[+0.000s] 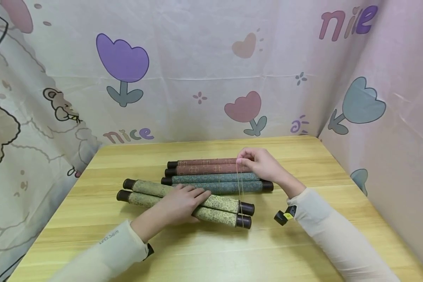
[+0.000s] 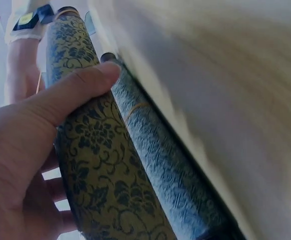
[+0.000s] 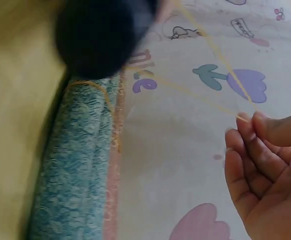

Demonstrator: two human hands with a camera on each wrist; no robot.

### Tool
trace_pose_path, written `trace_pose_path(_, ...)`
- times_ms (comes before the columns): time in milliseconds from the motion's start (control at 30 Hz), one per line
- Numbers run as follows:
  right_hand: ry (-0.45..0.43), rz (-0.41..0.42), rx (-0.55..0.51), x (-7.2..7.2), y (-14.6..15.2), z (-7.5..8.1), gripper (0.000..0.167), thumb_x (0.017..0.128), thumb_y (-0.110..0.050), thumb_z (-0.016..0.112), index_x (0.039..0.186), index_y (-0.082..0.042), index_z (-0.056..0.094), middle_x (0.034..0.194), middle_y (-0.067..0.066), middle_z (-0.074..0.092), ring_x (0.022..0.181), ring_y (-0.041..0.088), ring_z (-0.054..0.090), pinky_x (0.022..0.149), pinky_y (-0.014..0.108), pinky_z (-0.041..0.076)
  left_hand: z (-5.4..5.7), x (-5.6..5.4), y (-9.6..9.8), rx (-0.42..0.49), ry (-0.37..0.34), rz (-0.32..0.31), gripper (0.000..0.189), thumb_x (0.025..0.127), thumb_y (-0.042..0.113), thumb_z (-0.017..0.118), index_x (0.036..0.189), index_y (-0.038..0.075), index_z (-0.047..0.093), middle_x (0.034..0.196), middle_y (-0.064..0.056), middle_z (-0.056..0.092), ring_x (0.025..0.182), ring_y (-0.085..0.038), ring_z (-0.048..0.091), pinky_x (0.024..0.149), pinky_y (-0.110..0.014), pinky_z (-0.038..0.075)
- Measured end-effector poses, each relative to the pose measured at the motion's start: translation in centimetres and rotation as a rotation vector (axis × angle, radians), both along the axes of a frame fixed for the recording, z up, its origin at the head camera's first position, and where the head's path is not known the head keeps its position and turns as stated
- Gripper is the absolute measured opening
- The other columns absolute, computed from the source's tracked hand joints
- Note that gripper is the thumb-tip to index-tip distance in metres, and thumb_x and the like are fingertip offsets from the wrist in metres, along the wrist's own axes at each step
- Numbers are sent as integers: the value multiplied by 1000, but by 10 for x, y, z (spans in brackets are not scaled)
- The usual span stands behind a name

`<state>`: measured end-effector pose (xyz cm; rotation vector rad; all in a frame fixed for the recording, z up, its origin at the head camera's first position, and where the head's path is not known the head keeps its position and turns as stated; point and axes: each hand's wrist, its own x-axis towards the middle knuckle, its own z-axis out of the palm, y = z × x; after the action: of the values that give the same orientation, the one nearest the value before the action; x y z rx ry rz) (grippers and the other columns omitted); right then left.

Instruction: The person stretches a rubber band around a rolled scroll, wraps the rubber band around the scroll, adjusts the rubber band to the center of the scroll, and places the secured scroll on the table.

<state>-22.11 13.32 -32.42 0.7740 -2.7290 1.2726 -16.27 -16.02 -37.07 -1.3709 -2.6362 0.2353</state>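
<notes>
My left hand [image 1: 183, 201] grips a yellow-green patterned scroll [image 1: 220, 216], double-rolled with dark brown knobs. In the left wrist view, the thumb lies across the dark floral cloth of this scroll [image 2: 98, 135] and the fingers go round its other side. Thumb and forefinger of my right hand [image 1: 262, 162] pinch a thin yellowish rubber band [image 3: 219, 54] above the scroll's right end. From that pinch the band stretches down in two strands and loops round the knobs [image 1: 244, 222]. The right wrist view shows the other right fingers [image 3: 234, 167] loosely bent.
Behind the held scroll lies a blue-green scroll [image 1: 215, 187], with a rubber band round its middle. Farther back is a reddish-brown scroll [image 1: 201, 169], partly covered by my right hand. The wooden table [image 1: 102, 235] meets patterned cloth walls [image 1: 187, 109] at its back and sides.
</notes>
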Motion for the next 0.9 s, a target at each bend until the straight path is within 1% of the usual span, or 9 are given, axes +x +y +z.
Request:
trace_pose_path(67,15,-24,3,1,-2,6,11,98,-18,61,94,-10,67,71,0,57,56,15,44,55,31,42,-3,2,2,-18,19,-3,86,78,58,74,144,10,48,133,-9,58,113,-31,59,90,-51,50)
trace_pose_path(167,51,-56,10,3,-5,15,13,99,-18,60,95,-8,67,75,1,60,58,17,47,56,33,43,-6,4,5,-35,29,7,87,79,59,73,145,10,47,134,-8,58,113,-30,60,91,-51,50)
trace_pose_path(267,87,-74,36,7,-8,21,13,98,-17,60,95,-7,67,77,0,62,61,17,50,58,34,45,-8,5,7,-33,31,41,86,79,57,75,145,10,47,134,-9,57,113,-31,59,92,-52,49)
trace_pose_path(333,105,-89,59,9,-11,23,11,98,-18,62,94,-9,68,75,-1,62,60,17,51,59,34,45,-8,5,9,-21,40,73,86,78,55,76,145,9,47,134,-9,58,113,-32,59,91,-53,49)
trace_pose_path(467,135,-123,110,12,-15,23,9,97,-17,63,91,-12,67,71,-3,60,57,15,49,57,33,44,-7,4,10,27,67,135,85,77,53,78,143,9,49,131,-10,59,110,-35,60,89,-54,49)
trace_pose_path(567,175,-138,179,16,-19,21,10,96,-19,64,92,-11,67,71,-5,62,56,11,50,59,32,45,-6,4,10,57,93,158,83,76,51,80,140,8,50,128,-11,61,107,-36,61,89,-55,49)
trace_pose_path(700,220,-157,247,20,-24,19,11,95,-21,65,91,-12,68,73,-5,66,57,9,54,64,33,46,-6,6,10,76,114,163,82,76,49,81,139,8,50,126,-12,62,106,-37,62,88,-56,50)
trace_pose_path(800,211,-182,260,21,-24,16,9,95,-20,65,90,-13,68,71,-7,65,57,9,53,66,35,46,-6,7,10,90,118,162,82,76,48,81,140,7,49,127,-13,61,107,-38,61,88,-56,49)
trace_pose_path(900,197,-204,277,21,-24,14,9,94,-20,66,89,-13,69,70,-11,63,58,8,54,68,35,46,-4,7,9,97,141,172,80,78,45,80,141,8,49,128,-13,60,108,-38,61,88,-56,49)
